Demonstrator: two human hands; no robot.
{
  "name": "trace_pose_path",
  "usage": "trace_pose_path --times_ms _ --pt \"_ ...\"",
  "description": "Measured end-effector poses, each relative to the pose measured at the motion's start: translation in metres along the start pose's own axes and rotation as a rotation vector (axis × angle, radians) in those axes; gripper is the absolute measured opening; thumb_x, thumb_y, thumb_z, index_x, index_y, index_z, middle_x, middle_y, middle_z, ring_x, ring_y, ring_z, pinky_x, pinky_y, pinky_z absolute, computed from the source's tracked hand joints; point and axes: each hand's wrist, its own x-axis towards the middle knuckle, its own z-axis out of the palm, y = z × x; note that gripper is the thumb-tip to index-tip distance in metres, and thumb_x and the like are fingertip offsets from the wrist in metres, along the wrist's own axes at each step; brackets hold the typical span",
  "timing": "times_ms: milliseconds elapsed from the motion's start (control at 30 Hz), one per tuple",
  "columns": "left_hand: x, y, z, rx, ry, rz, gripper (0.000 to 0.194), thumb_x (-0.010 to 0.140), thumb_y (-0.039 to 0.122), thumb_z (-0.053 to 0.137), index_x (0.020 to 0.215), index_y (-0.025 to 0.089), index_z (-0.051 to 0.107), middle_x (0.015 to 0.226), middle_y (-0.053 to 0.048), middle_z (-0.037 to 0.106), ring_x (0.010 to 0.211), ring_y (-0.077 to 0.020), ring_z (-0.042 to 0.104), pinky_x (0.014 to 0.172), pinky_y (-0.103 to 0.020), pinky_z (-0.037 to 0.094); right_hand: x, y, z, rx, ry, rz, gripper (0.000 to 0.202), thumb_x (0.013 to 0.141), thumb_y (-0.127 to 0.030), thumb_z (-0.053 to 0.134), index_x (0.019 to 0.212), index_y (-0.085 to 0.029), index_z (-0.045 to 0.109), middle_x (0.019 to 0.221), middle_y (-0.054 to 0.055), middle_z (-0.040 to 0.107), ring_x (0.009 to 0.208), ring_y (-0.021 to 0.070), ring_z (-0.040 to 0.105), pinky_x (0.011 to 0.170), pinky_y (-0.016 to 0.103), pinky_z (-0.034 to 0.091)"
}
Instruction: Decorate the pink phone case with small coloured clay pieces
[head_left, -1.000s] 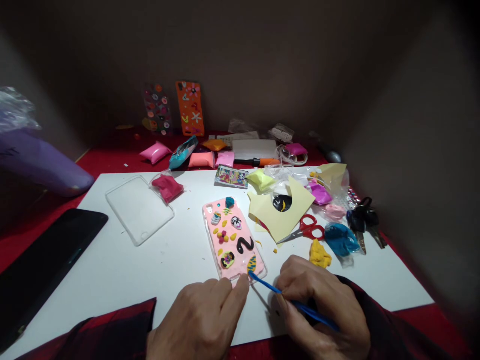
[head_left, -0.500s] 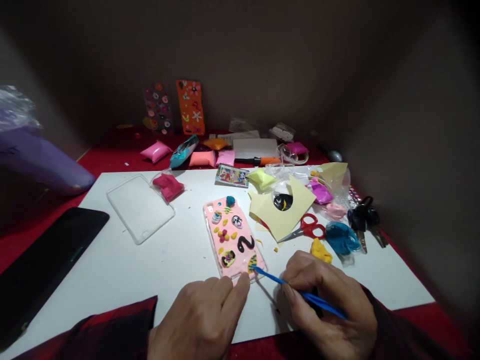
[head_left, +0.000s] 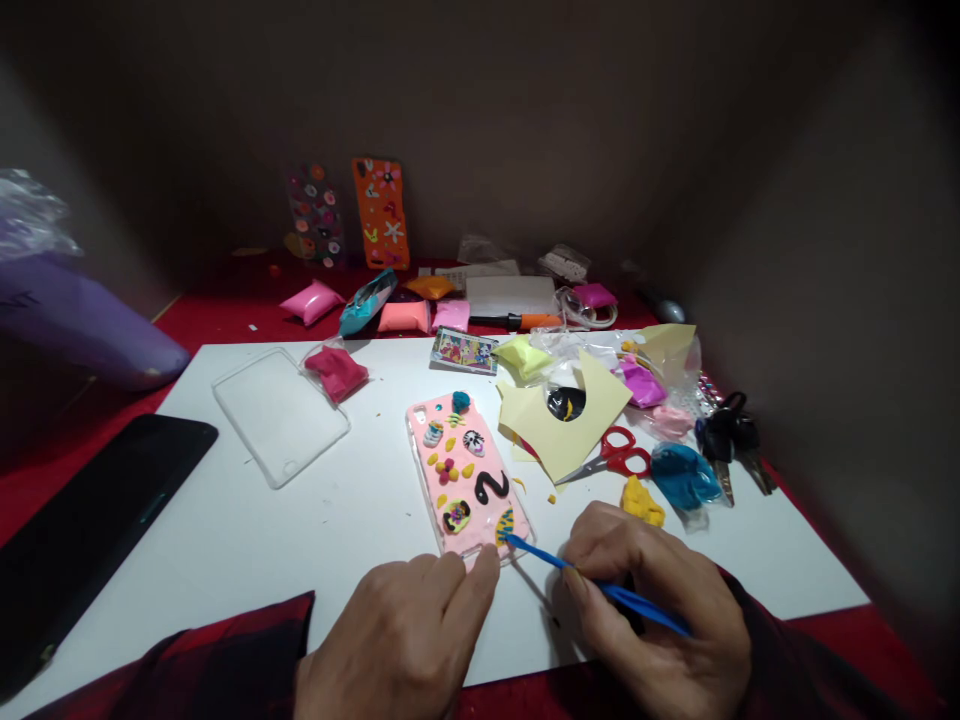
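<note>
The right hand point(head_left: 660, 610) grips a blue tool point(head_left: 592, 582), tip on the yellow piece at the pink case's point(head_left: 466, 477) near corner; the left hand point(head_left: 405, 640), fingers curled, steadies that edge. Many clay shapes already sit on the case.

Matt white paper sheet point(head_left: 300, 540) – glossy clear plastic case point(head_left: 279, 415)
</note>
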Motion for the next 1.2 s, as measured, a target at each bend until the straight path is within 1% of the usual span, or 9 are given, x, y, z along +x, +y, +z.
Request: trace_pose_path --times_ms 200,367,467,633,867,1033,1200 --pt "-0.0021 -0.0013 0.0047 -0.008 -0.011 0.006 0.036 0.084 0.003 0.036 0.117 0.01 0.05 0.064 -0.001 0.058 0.05 -0.0161 0.056 0.041 -0.027 0.043 -0.0019 0.0008 0.0025 0.027 0.034 0.032 0.02 0.077 -0.004 0.054 0.064 -0.019 0.051 0.054 0.0 0.049 0.049 0.0128 0.045 0.045 0.025 0.033" --pt "-0.0038 -0.0012 0.0036 -0.026 -0.032 0.016 0.036 0.083 0.003 0.036 0.116 0.008 0.05 0.065 -0.001 0.059 0.052 -0.0167 0.057 0.042 -0.028 0.045 0.0009 0.0005 0.003 0.028 0.038 0.028 0.02 0.076 -0.004 0.055 0.064 -0.019 0.051 0.053 0.001 0.049 0.049 0.0129 0.045 0.045 0.025 0.033" --pt "-0.0029 -0.0001 0.0018 -0.013 -0.021 -0.007 0.034 0.085 0.004 0.036 0.115 0.009 0.051 0.065 -0.001 0.059 0.052 -0.0164 0.057 0.042 -0.028 0.045 0.0008 0.0 0.0022 0.017 0.031 0.025 0.021 0.076 -0.003 0.054 0.063 -0.019 0.051 0.054 0.001 0.05 0.049 0.0131 0.045 0.045 0.026 0.033" --pt "-0.0026 0.0006 0.0016 -0.009 -0.025 -0.008 0.034 0.085 0.004 0.035 0.115 0.01 0.051 0.064 0.0 0.058 0.052 -0.0166 0.057 0.042 -0.028 0.045 -0.0013 0.001 0.0007 0.013 -0.019 0.025 0.021 0.075 -0.002 0.053 0.064 -0.019 0.051 0.055 0.001 0.051 0.051 0.0136 0.046 0.046 0.027 0.034" --pt "-0.0034 0.0004 0.001 -0.017 -0.043 0.007 0.034 0.084 0.004 0.036 0.114 0.009 0.051 0.064 -0.001 0.058 0.052 -0.0162 0.056 0.042 -0.027 0.044 -0.0009 0.0007 0.0011 -0.033 -0.005 0.006 0.022 0.075 -0.003 0.054 0.062 -0.02 0.049 0.054 0.0 0.049 0.05 0.013 0.044 0.046 0.026 0.031" --pt "-0.0019 0.0022 -0.0008 -0.006 -0.011 -0.007 0.034 0.086 0.005 0.034 0.115 0.01 0.051 0.065 -0.001 0.059 0.052 -0.0164 0.056 0.041 -0.027 0.043 -0.002 -0.0001 0.0026 -0.021 -0.004 0.0 0.022 0.075 -0.002 0.053 0.062 -0.02 0.049 0.054 0.001 0.049 0.05 0.0135 0.044 0.047 0.027 0.031" --pt "-0.0041 0.0009 0.0001 0.003 -0.026 -0.021 0.036 0.086 0.004 0.033 0.116 0.011 0.052 0.064 -0.001 0.059 0.052 -0.0154 0.057 0.045 -0.026 0.045 0.0001 -0.0029 -0.0004 0.007 -0.008 -0.01 0.023 0.074 0.0 0.054 0.063 -0.02 0.05 0.054 0.0 0.049 0.049 0.0134 0.046 0.046 0.027 0.033"
